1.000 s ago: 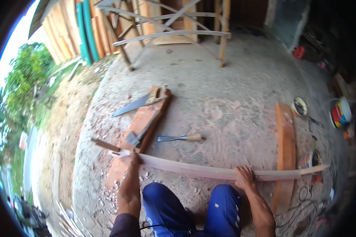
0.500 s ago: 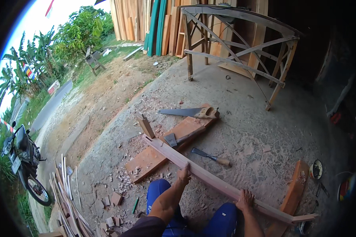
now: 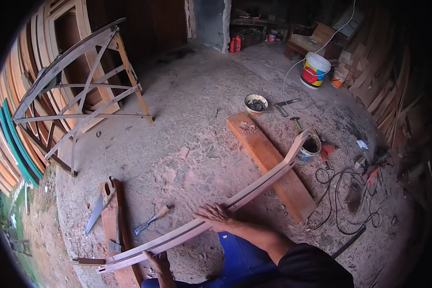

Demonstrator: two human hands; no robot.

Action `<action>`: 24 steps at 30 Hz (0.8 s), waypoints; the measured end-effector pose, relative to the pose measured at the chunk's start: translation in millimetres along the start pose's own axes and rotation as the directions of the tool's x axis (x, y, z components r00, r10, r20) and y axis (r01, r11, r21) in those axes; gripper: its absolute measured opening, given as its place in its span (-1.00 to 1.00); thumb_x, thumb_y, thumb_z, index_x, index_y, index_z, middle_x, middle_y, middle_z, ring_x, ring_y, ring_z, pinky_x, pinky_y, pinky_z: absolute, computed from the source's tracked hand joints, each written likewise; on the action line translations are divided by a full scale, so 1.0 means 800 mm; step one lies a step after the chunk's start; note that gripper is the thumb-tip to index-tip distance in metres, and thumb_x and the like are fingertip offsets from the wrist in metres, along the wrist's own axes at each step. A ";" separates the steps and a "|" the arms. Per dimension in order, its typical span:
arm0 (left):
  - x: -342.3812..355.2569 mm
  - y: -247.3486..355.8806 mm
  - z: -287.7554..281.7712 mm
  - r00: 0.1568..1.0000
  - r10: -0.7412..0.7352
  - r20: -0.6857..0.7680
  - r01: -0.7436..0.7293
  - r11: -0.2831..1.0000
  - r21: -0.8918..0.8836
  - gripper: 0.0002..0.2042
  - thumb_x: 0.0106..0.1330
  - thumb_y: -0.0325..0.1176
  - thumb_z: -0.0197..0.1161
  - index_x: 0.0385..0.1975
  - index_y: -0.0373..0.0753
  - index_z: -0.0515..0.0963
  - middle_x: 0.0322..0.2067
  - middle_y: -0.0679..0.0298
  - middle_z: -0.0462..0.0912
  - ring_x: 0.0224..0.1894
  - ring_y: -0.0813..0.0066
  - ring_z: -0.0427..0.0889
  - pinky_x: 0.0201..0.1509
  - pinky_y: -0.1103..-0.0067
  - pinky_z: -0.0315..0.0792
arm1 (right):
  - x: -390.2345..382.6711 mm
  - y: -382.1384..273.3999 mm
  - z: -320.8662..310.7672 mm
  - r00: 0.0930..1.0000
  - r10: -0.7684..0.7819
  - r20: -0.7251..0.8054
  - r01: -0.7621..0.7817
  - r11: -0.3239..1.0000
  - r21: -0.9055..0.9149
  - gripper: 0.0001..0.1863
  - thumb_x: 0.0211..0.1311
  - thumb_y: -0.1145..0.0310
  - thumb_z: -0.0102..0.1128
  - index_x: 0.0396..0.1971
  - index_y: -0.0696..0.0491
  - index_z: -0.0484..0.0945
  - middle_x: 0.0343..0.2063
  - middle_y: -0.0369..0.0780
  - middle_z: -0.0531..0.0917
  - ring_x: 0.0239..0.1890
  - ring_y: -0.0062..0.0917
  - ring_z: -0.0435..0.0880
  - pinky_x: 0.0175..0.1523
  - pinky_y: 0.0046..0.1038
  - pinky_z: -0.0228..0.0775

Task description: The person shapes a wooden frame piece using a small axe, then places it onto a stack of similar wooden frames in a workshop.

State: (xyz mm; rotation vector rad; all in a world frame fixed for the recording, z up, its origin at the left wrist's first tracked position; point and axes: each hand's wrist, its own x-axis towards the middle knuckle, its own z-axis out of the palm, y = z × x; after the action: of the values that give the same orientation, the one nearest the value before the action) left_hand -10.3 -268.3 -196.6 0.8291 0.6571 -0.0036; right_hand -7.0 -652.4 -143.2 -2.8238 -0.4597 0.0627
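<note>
Curved wooden strip (image 3: 216, 218) (smooth) under both hands

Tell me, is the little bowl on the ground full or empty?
Not empty. The white bowl sits upright on the dusty floor with a dark pile of small things inside; what they are is too small to tell.

An open-sided carpentry workshop with a dirt floor.

Around the thick orange plank (image 3: 269, 161) lie wood shavings; a handsaw (image 3: 98, 206) and chisel (image 3: 151, 220) to its left, an arched timber frame (image 3: 77, 91) beyond, stacked boards (image 3: 398, 91) to its right.
</note>
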 end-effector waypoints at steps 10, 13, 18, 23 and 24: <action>-0.116 0.057 0.044 0.978 0.210 0.009 -0.210 0.978 0.000 -0.15 0.35 0.35 0.06 0.51 -0.02 0.03 0.46 0.11 0.12 0.47 0.04 0.14 0.48 0.06 0.12 | -0.049 -0.044 -0.086 0.971 -0.217 -0.100 0.234 0.947 0.222 -0.52 0.08 0.16 0.43 0.03 -0.06 0.62 -0.21 -0.24 0.66 -0.05 -0.27 0.62 0.09 -0.19 0.45; -0.172 0.090 0.040 0.965 0.261 -0.006 -0.257 0.946 -0.195 -0.25 0.43 0.25 0.02 0.45 -0.15 0.14 0.37 0.09 0.27 0.41 0.08 0.25 0.45 0.14 0.16 | -0.057 -0.060 -0.127 0.966 -0.239 0.094 0.165 0.858 0.487 -0.60 0.24 0.21 0.31 0.04 0.04 0.62 -0.16 -0.10 0.69 -0.05 -0.12 0.64 0.05 -0.20 0.50; -0.249 0.133 0.053 0.875 0.470 0.115 -0.454 0.880 -0.140 -0.31 0.35 0.09 0.23 0.31 -0.26 0.27 0.14 0.09 0.49 0.21 0.20 0.46 0.36 0.16 0.29 | -0.062 -0.107 -0.128 0.506 -0.410 0.759 -0.414 0.656 0.631 -0.45 0.51 -0.02 0.01 0.18 0.16 0.52 -0.03 -0.13 0.70 0.05 -0.34 0.64 0.13 -0.42 0.43; -0.260 0.145 0.086 0.804 0.439 -0.402 -0.507 0.858 -0.078 -0.56 0.34 -0.15 0.34 0.02 -0.12 0.26 -0.39 0.31 0.48 -0.50 0.54 0.58 -0.49 0.58 0.57 | -0.099 -0.138 -0.125 0.474 -0.610 0.635 -0.354 0.528 0.772 -0.06 0.31 -0.20 0.20 0.45 0.13 0.11 0.13 -0.09 0.52 0.12 -0.46 0.52 0.19 -0.42 0.38; -0.261 0.145 0.090 0.799 0.449 -0.400 -0.504 0.863 -0.037 -0.54 0.35 -0.15 0.33 0.08 -0.13 0.24 -0.38 0.31 0.48 -0.48 0.54 0.59 -0.46 0.54 0.60 | -0.107 -0.135 -0.134 0.519 -0.673 0.527 -0.257 0.464 0.847 -0.02 0.29 -0.18 0.25 0.47 0.14 0.06 0.10 -0.10 0.52 0.07 -0.47 0.54 0.14 -0.42 0.42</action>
State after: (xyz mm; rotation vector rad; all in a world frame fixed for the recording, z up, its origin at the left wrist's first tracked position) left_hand -110.1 -289.0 30.9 0.8458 0.7839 0.6777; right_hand -111.7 -610.0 -10.1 -1.4352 -0.7462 1.2791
